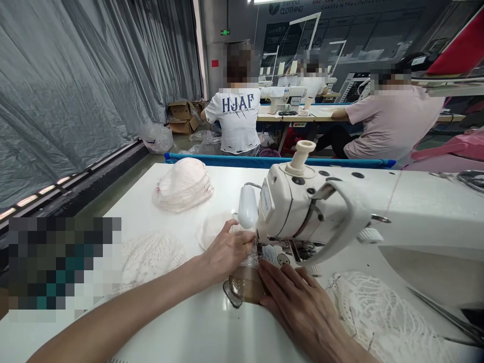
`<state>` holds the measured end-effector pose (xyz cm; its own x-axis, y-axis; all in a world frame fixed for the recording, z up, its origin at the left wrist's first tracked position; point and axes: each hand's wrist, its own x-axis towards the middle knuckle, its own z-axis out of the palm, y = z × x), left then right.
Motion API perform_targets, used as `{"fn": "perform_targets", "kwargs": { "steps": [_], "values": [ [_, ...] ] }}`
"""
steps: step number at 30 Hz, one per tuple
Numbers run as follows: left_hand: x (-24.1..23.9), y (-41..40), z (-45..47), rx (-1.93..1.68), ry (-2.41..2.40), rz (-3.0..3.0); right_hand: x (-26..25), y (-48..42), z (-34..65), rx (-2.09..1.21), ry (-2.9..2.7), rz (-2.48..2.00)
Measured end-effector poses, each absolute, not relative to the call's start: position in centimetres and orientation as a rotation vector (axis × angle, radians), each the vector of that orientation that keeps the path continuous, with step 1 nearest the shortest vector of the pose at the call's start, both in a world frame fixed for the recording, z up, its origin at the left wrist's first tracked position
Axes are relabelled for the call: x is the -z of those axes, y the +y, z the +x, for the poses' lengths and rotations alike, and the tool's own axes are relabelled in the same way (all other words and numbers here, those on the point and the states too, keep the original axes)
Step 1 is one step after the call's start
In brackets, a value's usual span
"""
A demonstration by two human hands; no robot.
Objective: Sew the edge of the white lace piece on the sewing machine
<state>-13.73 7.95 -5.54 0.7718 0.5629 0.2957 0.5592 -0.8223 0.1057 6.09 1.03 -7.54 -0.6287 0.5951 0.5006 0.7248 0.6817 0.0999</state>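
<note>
A white sewing machine [302,206] stands on the white table [196,327] in front of me. My left hand [227,249] lies just left of the needle, fingers curled and pressed down on a pale lace piece [212,229]. My right hand [298,297] rests flat with fingers stretched out, pressing a tan, semi-transparent fabric piece [244,287] toward the presser foot [264,249]. Both hands touch the work under the needle; how the lace and tan pieces join is hidden by my hands.
A stack of pink-white bra cups [184,185] sits at the table's back left. Lace pieces lie at left [151,257] and at lower right [378,312]. Three people sit at other sewing tables beyond a blue rail [280,162]. Grey plastic curtain [75,85] hangs left.
</note>
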Motion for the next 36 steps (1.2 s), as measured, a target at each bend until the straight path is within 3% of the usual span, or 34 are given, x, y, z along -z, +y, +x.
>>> {"fn": "perform_targets", "kwargs": {
  "steps": [15, 36],
  "values": [
    [5.1, 3.0, -12.9, -0.444, 0.923, 3.125, 7.1, 0.2, 6.1, 0.237, -2.476, -0.967],
    [5.3, 4.7, -14.6, -0.545, 1.045, 2.996, 7.2, 1.1, 6.2, 0.437, -2.417, -1.001]
  ]
}}
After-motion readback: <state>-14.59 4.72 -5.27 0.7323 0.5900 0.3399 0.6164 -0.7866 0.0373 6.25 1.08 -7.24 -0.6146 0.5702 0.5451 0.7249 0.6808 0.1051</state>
